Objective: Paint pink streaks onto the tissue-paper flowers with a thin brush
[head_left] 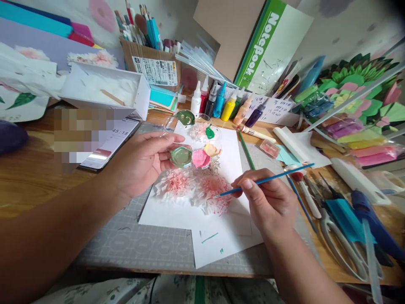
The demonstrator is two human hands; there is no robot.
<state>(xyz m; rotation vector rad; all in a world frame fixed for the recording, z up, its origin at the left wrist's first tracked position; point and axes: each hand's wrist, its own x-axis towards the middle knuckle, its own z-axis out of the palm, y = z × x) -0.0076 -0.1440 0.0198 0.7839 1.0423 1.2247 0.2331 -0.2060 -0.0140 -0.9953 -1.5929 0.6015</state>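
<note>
A clear paint palette [218, 134] with green, pink and cream wells is held up in my left hand [145, 158], its fingers closed on the left edge. Pinched in my right hand [268, 196] is a slim blue paintbrush [268, 179]. The brush tip is at the right-hand paper flower [218, 204], whose white frilled petals carry pink and red strokes; I cannot tell whether it touches. To the left lies another pink and white paper flower [175, 185]. Both rest on white paper sheets [177, 219], and another flower shows partly through the palette.
A grey cutting mat [133, 249] lies under the paper. Several paint bottles [228, 107] stand behind. At the right are scissors [341, 245], a blue glue gun [370, 219] and brushes. A phone [107, 143] and white box [107, 88] sit at the left.
</note>
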